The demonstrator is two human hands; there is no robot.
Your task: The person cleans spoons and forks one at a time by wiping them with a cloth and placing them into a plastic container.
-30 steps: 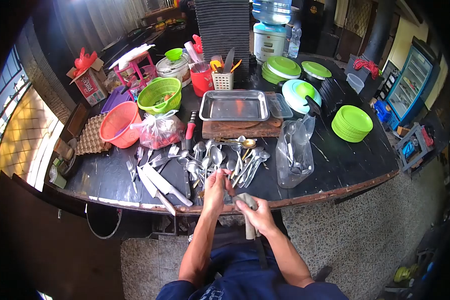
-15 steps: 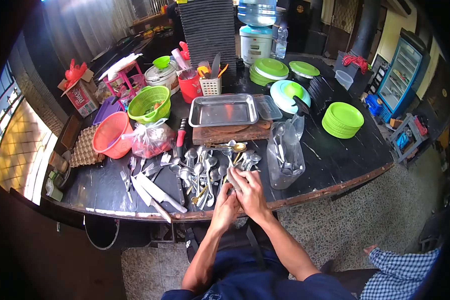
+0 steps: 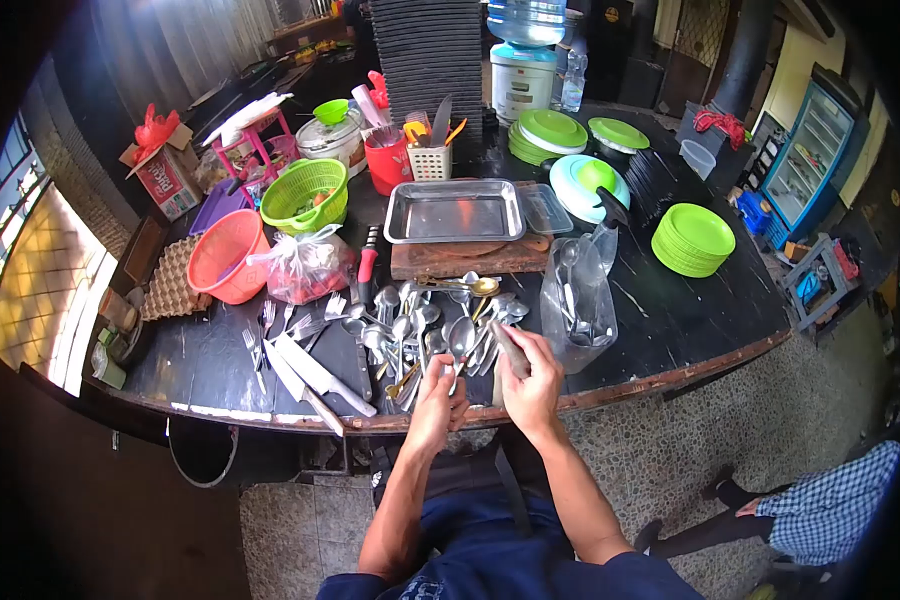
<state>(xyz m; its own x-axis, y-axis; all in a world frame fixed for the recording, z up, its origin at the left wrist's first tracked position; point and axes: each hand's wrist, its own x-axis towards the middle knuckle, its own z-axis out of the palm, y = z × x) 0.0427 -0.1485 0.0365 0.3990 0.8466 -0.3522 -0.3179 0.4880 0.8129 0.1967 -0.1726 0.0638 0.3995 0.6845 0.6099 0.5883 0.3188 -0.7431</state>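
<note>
The left hand (image 3: 437, 408) pinches a spoon (image 3: 461, 338) upright at the near edge of the surface (image 3: 670, 335); the right hand (image 3: 532, 385), just beside, grips a grey cloth (image 3: 511, 352).

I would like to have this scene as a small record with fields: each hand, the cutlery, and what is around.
left hand: holds a spoon, bowl upward
right hand: holds a greyish cloth
nearest pile: loose spoons, just beyond the hands
left of pile: forks and two large knives
right of pile: clear plastic bag with spoons inside
behind pile: metal tray by a wooden board
far right: stacked green plates
other person: checked sleeve, lower right
</note>
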